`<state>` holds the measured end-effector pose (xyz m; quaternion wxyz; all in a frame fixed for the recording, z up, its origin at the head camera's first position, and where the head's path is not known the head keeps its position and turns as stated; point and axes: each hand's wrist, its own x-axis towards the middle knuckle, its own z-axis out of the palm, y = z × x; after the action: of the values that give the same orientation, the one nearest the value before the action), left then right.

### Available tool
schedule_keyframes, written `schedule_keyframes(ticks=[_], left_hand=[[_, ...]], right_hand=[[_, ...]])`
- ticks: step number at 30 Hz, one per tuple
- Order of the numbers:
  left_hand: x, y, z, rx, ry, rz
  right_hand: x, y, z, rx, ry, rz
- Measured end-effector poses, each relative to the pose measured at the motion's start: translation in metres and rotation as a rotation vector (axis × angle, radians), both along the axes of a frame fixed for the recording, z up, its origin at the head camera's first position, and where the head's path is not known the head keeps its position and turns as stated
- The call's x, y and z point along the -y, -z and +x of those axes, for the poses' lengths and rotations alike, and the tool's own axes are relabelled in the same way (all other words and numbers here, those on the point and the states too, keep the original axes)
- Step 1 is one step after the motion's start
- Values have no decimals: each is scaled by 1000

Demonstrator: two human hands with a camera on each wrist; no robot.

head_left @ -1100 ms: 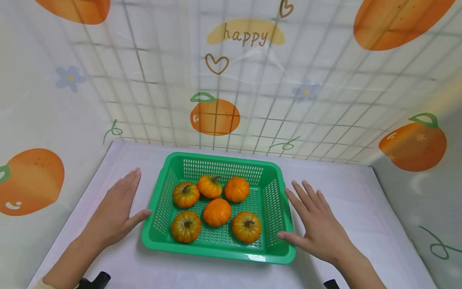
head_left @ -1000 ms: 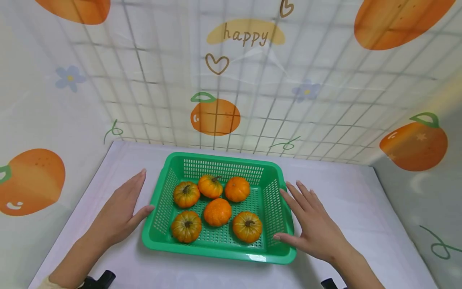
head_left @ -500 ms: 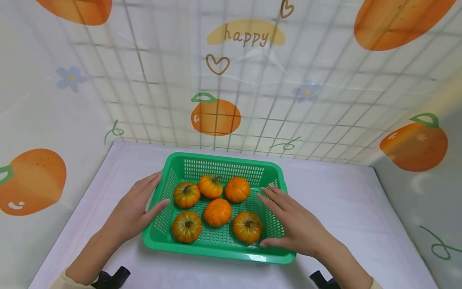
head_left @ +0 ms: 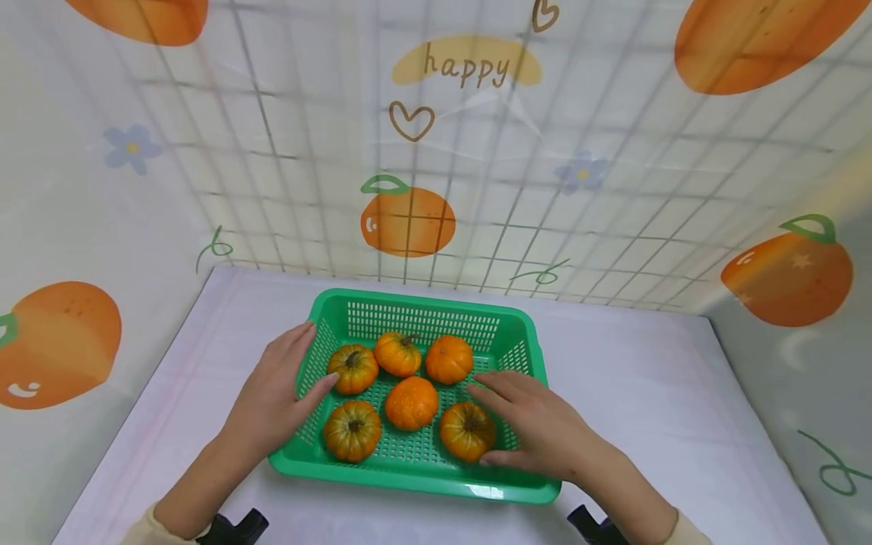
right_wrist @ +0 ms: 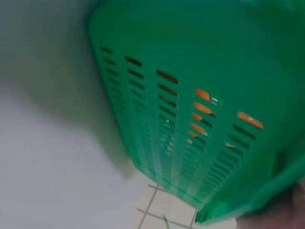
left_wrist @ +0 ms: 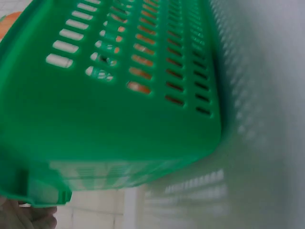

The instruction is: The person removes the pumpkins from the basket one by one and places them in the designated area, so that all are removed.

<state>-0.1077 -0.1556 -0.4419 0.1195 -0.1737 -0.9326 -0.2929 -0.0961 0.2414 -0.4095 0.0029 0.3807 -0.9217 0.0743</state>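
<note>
A green plastic basket [head_left: 381,475] with slotted walls holds several small orange pumpkins. My left hand [head_left: 272,393] is over the basket's left rim, fingers extended, with the thumb tip beside the left rear pumpkin [head_left: 353,369]. My right hand [head_left: 538,424] reaches over the right rim. Its fingers and thumb are spread around the right side of the front right pumpkin [head_left: 466,433], thumb tip right at its lower edge. A front left pumpkin [head_left: 352,431] and a middle pumpkin [head_left: 412,404] lie between the hands. Both wrist views show the basket's outer walls [left_wrist: 119,124].
Two more pumpkins lie at the back of the basket, one a plain orange pumpkin [head_left: 450,359]. The basket stands on a white table [head_left: 633,378]. Behind it rises a wire grid [head_left: 504,227] covered by a sheet printed with oranges.
Both hands have moved inward over the basket from outside its left and right rims. The right hand has come down beside the front right pumpkin. The pumpkins and basket have stayed in place.
</note>
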Motion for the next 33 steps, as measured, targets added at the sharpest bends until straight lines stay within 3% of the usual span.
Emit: schedule_keyframes(ticks=[11, 26, 33], left_hand=[[-7, -2, 2, 158, -201, -28], [-9, -2, 4, 278, -266, 70], [-8, -3, 2, 335, -283, 30]], right_hand=[[10, 7, -5, 7, 26, 114], [17, 10, -3, -40, 17, 185], [19, 11, -4, -32, 40, 200]])
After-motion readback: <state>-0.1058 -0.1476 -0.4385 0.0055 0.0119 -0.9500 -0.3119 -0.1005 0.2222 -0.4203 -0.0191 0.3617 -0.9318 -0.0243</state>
